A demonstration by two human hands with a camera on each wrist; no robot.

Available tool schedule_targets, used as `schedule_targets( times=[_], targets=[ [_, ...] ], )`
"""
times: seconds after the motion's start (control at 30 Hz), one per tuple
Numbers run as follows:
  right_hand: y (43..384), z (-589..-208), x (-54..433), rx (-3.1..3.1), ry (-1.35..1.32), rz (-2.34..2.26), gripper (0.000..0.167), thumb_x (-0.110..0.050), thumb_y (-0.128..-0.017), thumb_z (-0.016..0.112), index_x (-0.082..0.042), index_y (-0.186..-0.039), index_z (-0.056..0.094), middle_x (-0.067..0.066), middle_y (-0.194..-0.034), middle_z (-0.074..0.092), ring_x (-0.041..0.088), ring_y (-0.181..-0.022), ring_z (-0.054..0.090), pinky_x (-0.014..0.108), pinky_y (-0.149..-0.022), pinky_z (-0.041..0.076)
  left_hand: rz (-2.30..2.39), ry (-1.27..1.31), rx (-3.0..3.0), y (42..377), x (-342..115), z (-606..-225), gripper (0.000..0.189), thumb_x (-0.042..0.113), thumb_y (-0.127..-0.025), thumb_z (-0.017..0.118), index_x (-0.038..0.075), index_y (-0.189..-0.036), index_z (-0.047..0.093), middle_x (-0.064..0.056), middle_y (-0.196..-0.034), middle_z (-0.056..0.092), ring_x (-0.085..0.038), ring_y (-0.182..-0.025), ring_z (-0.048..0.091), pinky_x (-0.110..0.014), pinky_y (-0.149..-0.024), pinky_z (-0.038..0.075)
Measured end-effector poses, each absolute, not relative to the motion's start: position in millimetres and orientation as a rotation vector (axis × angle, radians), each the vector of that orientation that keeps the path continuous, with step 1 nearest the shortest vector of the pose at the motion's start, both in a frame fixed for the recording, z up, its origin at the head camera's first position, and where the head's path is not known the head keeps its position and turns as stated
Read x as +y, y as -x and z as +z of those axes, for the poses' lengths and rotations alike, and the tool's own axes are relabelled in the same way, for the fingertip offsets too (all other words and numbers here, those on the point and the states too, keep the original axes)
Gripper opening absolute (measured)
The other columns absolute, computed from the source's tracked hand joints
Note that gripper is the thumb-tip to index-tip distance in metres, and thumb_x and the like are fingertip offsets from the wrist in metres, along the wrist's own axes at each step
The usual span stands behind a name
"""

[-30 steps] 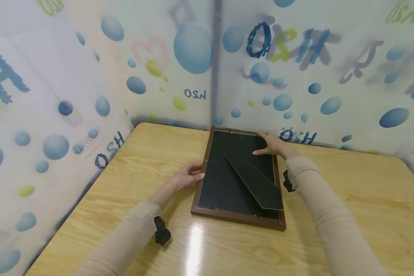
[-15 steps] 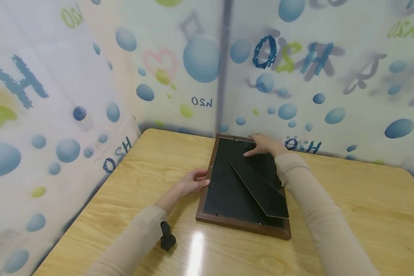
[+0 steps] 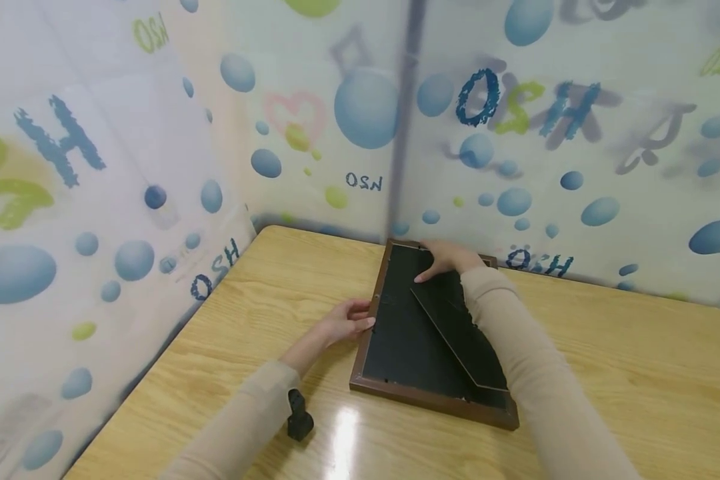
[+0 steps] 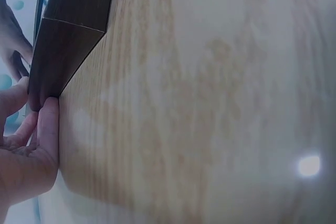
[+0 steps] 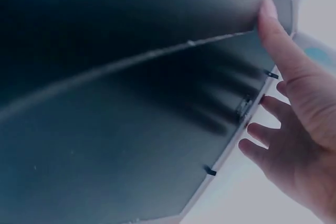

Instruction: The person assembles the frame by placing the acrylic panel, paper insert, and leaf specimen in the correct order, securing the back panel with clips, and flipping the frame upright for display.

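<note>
A picture frame with a dark brown rim lies on the table, its black backing facing up. The black easel stand slants across the backing, its near end raised. My left hand grips the left rim, thumb on top and fingers against the side. In the left wrist view, its fingertips meet the brown rim. My right hand reaches over the far edge. In the right wrist view its thumb touches the black board near the stand's upper end, while its loosely spread fingers lie by the rim.
The frame's far end is close to a fabric wall with blue bubble prints. Another printed wall borders the wooden table on the left. Small dark tabs stick out along the frame's inner edge.
My right hand has slid leftward along the frame's far edge, its thumb coming to the stand's upper end. The left hand keeps its hold on the left rim. The head view has shifted slightly.
</note>
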State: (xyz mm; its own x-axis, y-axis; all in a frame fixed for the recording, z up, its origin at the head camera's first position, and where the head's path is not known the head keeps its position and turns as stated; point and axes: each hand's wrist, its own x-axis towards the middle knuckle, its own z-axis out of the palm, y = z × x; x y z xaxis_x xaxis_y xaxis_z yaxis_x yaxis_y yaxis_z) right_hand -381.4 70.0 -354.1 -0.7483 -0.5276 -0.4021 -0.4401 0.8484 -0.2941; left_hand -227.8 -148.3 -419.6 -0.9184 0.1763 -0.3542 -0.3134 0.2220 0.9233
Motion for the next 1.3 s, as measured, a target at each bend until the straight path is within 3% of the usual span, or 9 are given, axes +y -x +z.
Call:
schedule_targets(
  times=[0.77, 1.0, 1.3],
  targets=[
    [392, -351, 65, 2.578, 0.778, -0.254, 0.09, -0.036, -0.084, 0.064, 0.003, -0.144, 0.011, 0.025, -0.149, 0.015, 0.039, -0.138, 0.016, 0.049, -0.114, 0.017, 1.707, 0.143, 2.163, 236, -152, -405, 0.05, 0.01, -0.09, 0.056, 0.003, -0.136, 0.037, -0.022, -0.135, 0.044, -0.032, -0.121, 0.049, -0.039, -0.093, 0.049],
    [386, -364, 88, 2.534, 0.674, -0.51, 0.096, -0.036, -0.085, 0.062, 0.002, -0.145, -0.003, 0.025, -0.152, -0.001, 0.041, -0.139, 0.006, 0.054, -0.113, 0.014, 1.716, 0.165, 2.123, 232, -149, -419, 0.049, 0.01, -0.09, 0.056, 0.003, -0.136, 0.038, -0.022, -0.135, 0.045, -0.031, -0.12, 0.05, -0.037, -0.092, 0.05],
    [364, -344, 156, 2.618, 0.516, -0.451, 0.083, -0.037, -0.09, 0.054, 0.012, -0.141, 0.01, 0.034, -0.145, 0.015, 0.047, -0.132, 0.02, 0.057, -0.108, 0.024, 1.655, 0.136, 2.14, 234, -148, -415, 0.052, 0.012, -0.092, 0.054, 0.003, -0.138, 0.034, -0.022, -0.138, 0.042, -0.033, -0.123, 0.047, -0.042, -0.096, 0.046]
  ],
)
